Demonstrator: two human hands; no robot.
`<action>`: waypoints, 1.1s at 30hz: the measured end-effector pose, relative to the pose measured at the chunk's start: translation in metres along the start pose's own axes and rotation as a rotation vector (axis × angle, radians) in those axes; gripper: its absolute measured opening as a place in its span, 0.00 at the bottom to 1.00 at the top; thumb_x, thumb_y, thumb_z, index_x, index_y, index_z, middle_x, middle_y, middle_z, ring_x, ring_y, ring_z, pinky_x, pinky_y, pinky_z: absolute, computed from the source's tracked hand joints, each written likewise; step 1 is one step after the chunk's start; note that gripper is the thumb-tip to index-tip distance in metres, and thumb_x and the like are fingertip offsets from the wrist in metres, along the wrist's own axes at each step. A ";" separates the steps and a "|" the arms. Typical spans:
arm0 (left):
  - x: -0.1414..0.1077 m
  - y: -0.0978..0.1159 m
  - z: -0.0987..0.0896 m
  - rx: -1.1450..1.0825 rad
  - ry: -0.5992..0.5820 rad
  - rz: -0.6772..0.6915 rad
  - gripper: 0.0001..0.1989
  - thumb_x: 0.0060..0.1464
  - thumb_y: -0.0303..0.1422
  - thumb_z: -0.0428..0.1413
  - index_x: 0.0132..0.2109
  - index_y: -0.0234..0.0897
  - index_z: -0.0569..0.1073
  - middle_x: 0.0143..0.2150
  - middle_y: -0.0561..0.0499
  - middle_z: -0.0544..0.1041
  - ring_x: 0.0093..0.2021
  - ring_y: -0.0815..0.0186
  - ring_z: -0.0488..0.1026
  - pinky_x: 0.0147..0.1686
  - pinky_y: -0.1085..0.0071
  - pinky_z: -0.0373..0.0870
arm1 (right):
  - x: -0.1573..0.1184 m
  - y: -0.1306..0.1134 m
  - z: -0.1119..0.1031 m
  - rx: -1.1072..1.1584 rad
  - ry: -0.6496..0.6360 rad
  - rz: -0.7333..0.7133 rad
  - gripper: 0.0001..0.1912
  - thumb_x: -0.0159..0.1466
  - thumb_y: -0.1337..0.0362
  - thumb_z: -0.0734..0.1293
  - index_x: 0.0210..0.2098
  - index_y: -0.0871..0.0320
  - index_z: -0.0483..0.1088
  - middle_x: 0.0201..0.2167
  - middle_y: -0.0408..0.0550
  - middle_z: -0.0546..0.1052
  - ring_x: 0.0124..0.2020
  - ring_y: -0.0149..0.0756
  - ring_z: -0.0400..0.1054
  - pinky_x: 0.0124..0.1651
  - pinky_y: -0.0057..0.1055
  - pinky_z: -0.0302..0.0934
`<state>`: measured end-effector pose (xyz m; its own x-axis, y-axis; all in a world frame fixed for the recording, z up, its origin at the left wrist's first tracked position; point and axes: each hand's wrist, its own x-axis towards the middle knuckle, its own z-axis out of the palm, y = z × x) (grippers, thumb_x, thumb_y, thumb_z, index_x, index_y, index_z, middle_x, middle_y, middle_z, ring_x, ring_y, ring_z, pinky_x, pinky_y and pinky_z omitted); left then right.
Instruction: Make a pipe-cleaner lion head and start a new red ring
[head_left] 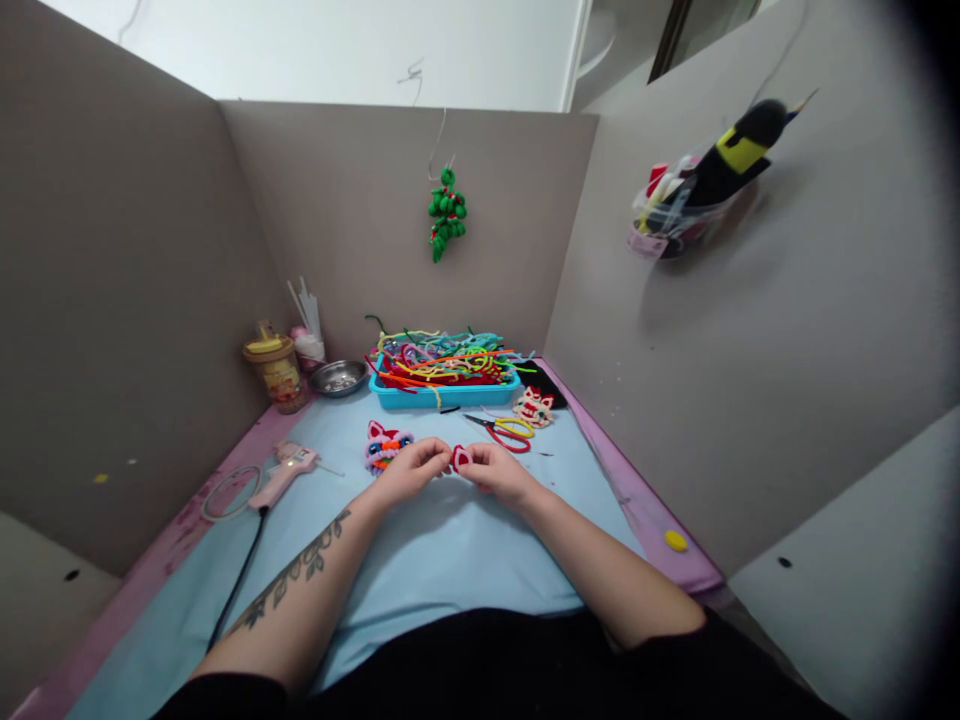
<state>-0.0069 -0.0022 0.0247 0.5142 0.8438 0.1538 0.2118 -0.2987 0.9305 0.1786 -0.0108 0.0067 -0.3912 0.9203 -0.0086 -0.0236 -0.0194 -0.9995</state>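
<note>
A small red and pink fuzzy piece [460, 459] is pinched in the fingers of my right hand [499, 471], near the middle of the blue cloth. My left hand [414, 470] meets it from the left with its fingers pressed together; what those fingertips hold, if anything, is too small to name. Just behind my left hand lies a lilac, red and orange fuzzy animal face [381, 446], partly covered by the hand. Scissors [504, 431] with red and yellow handles lie beyond my right hand. A pink glue gun [283, 476] rests at the left.
A blue tray [409, 397] heaped with coloured fuzzy stems stands at the back, with a metal bowl [339, 379] and lidded cup [276, 375] to its left. A cream and red face [534, 408] lies right. Partition walls enclose the table.
</note>
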 end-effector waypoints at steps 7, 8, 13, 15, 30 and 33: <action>0.000 0.001 0.002 0.047 0.020 -0.012 0.13 0.53 0.40 0.54 0.35 0.33 0.71 0.27 0.54 0.69 0.27 0.71 0.63 0.28 0.74 0.60 | 0.000 0.000 0.002 0.001 0.038 0.030 0.14 0.49 0.56 0.71 0.24 0.60 0.66 0.15 0.34 0.58 0.16 0.21 0.46 0.18 0.24 0.37; 0.000 0.000 0.004 0.061 0.025 -0.017 0.13 0.52 0.40 0.54 0.34 0.32 0.71 0.26 0.54 0.68 0.26 0.71 0.63 0.27 0.74 0.59 | 0.000 0.000 0.002 0.000 0.034 0.033 0.15 0.49 0.56 0.71 0.24 0.60 0.66 0.15 0.34 0.57 0.16 0.21 0.45 0.18 0.24 0.37; 0.001 0.000 0.009 0.090 0.069 -0.043 0.13 0.50 0.40 0.54 0.31 0.33 0.70 0.24 0.55 0.66 0.24 0.72 0.60 0.25 0.75 0.56 | 0.000 0.002 0.004 -0.006 0.025 0.041 0.14 0.50 0.57 0.70 0.23 0.59 0.64 0.14 0.33 0.55 0.16 0.21 0.44 0.18 0.24 0.36; 0.001 0.000 0.010 0.086 0.076 -0.051 0.12 0.50 0.40 0.54 0.30 0.33 0.69 0.23 0.55 0.66 0.24 0.72 0.60 0.25 0.75 0.55 | 0.000 0.001 0.005 -0.026 0.029 0.036 0.13 0.50 0.57 0.70 0.23 0.59 0.64 0.14 0.33 0.55 0.16 0.21 0.45 0.18 0.24 0.36; 0.003 -0.001 0.012 0.068 0.119 -0.047 0.11 0.47 0.39 0.54 0.28 0.34 0.70 0.23 0.54 0.67 0.25 0.70 0.61 0.25 0.74 0.56 | 0.001 0.003 0.006 -0.079 0.040 -0.027 0.13 0.50 0.58 0.68 0.23 0.60 0.63 0.16 0.34 0.57 0.19 0.22 0.46 0.22 0.24 0.40; 0.003 -0.002 0.012 0.079 0.129 -0.039 0.11 0.46 0.38 0.54 0.28 0.34 0.70 0.24 0.53 0.69 0.26 0.69 0.63 0.27 0.73 0.59 | 0.002 0.004 0.006 -0.096 0.047 -0.036 0.13 0.50 0.58 0.69 0.23 0.60 0.64 0.16 0.35 0.57 0.19 0.23 0.47 0.22 0.24 0.41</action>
<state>0.0045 -0.0043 0.0196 0.3944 0.9042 0.1640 0.2972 -0.2944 0.9083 0.1723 -0.0118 0.0031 -0.3482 0.9370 0.0278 0.0528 0.0492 -0.9974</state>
